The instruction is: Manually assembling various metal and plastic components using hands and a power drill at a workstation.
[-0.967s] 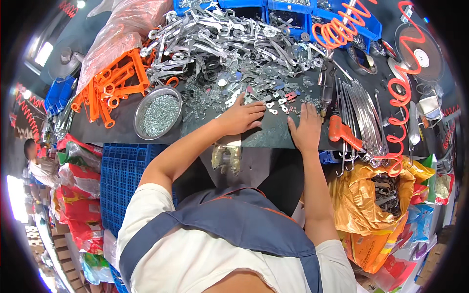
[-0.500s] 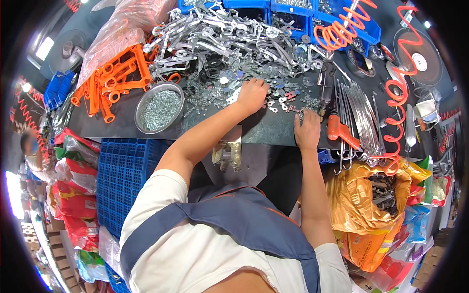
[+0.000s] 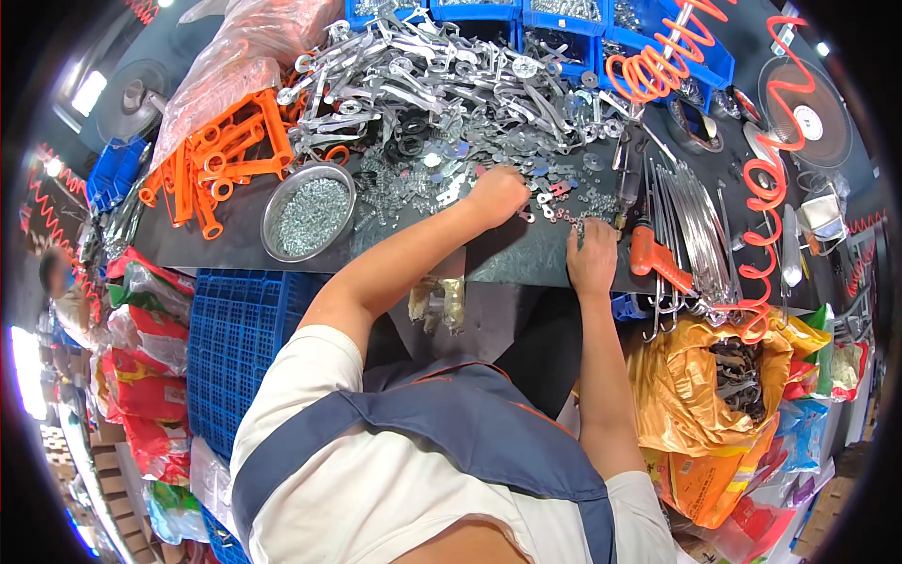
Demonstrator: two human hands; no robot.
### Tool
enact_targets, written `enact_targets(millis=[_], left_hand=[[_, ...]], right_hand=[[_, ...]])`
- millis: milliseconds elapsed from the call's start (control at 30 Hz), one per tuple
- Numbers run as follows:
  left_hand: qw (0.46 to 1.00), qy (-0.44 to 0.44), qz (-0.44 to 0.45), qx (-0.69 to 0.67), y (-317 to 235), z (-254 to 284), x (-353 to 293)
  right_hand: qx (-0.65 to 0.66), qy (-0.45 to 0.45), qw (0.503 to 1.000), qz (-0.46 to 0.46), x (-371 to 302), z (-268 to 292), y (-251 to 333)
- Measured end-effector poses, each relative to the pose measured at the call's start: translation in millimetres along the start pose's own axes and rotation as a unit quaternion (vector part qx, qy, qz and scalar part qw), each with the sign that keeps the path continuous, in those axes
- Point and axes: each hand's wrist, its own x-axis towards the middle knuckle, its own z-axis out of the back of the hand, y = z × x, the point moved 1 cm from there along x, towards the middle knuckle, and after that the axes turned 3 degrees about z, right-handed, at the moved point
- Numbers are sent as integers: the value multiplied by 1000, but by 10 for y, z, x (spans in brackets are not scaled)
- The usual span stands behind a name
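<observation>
My left hand [image 3: 500, 195] is over the small flat metal parts in the middle of the bench, its fingers curled downward. Whatever lies in its grip is hidden beneath the hand. Just right of it are a few silver link plates [image 3: 544, 199] and a red piece [image 3: 561, 188]. My right hand [image 3: 592, 258] rests near the bench's front edge, thumb apart from the bent fingers, and nothing shows in it. Its fingertips reach the edge of a scatter of small nuts [image 3: 596, 204].
A heap of silver metal levers [image 3: 442, 80] fills the back. Left are a round bowl [image 3: 268, 221] of small fasteners and orange plastic frames [image 3: 211, 155]. Right are an upright driver [image 3: 628, 160], an orange-handled tool [image 3: 648, 249], metal rods [image 3: 700, 221] and coiled red hoses [image 3: 759, 179].
My left hand has moved a little to the right and nearer, off the flat parts, and its fingers look more curled. My right hand has barely shifted.
</observation>
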Motion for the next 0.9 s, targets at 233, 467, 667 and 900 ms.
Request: enact_targets(millis=[233, 467, 667, 900], left_hand=[[998, 60, -5, 17, -39, -74, 108], [973, -48, 89, -208, 298, -62, -7], [975, -60, 63, -203, 257, -49, -66], [997, -4, 73, -16, 143, -18, -24]], right_hand=[[9, -12, 1000, 8, -8, -1, 0], [29, -39, 999, 6, -1, 13, -2], [40, -58, 998, -2, 8, 61, 19], [44, -68, 997, -3, 3, 67, 23]])
